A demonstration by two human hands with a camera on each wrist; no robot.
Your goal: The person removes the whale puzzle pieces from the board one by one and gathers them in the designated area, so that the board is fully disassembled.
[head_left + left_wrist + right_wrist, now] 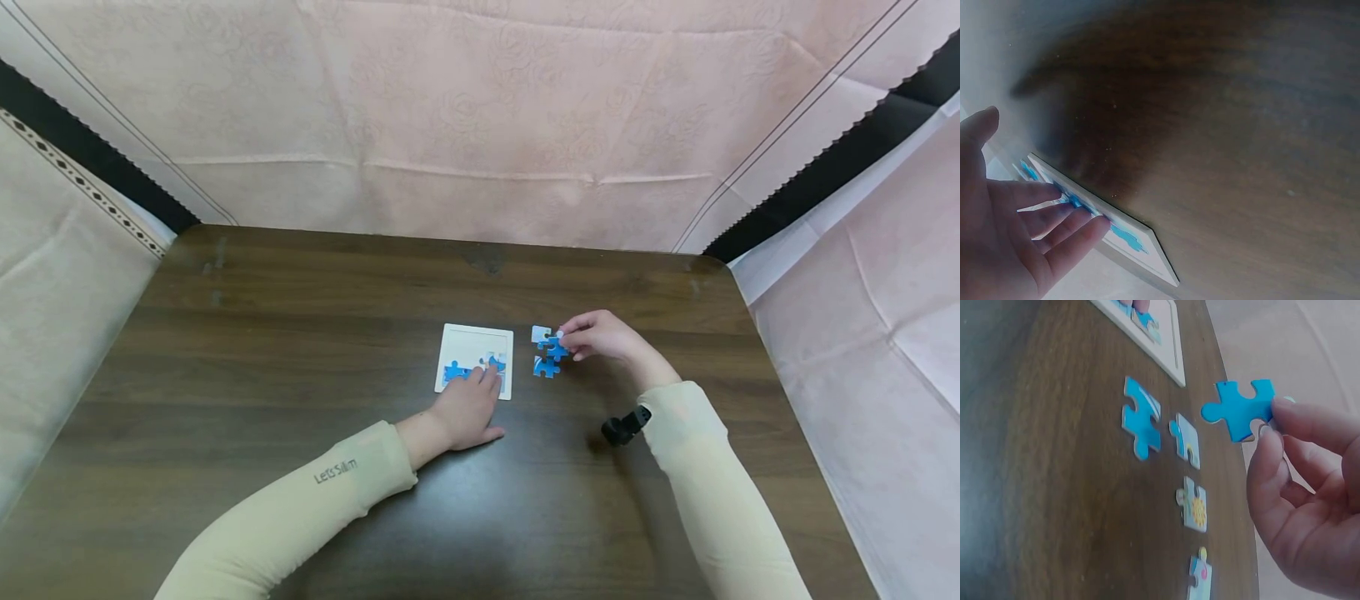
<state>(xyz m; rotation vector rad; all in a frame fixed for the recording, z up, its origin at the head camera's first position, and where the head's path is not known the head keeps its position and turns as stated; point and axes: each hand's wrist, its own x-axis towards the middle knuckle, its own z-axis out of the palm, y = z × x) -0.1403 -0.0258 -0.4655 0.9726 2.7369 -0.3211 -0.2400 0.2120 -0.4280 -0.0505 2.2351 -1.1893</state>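
Note:
My right hand (606,337) pinches a blue jigsaw puzzle piece (1240,411) between thumb and fingertip, raised above the table in the right wrist view. Below it lie a blue piece with a white streak (1142,420), a blue-and-white piece (1187,442), a piece with a yellow sun-like print (1195,506) and a further printed piece (1200,578). My left hand (467,412) reaches over the near edge of a white puzzle tray (468,337), straight fingertips on the blue pieces (454,372) inside. Those fingers partly hide the pieces.
The tray lies on a dark wooden table (300,358), left of the loose pieces. Pale patterned cloth (480,125) hangs behind the table and along both sides. A black wrist device (626,426) sits at the right sleeve's cuff.

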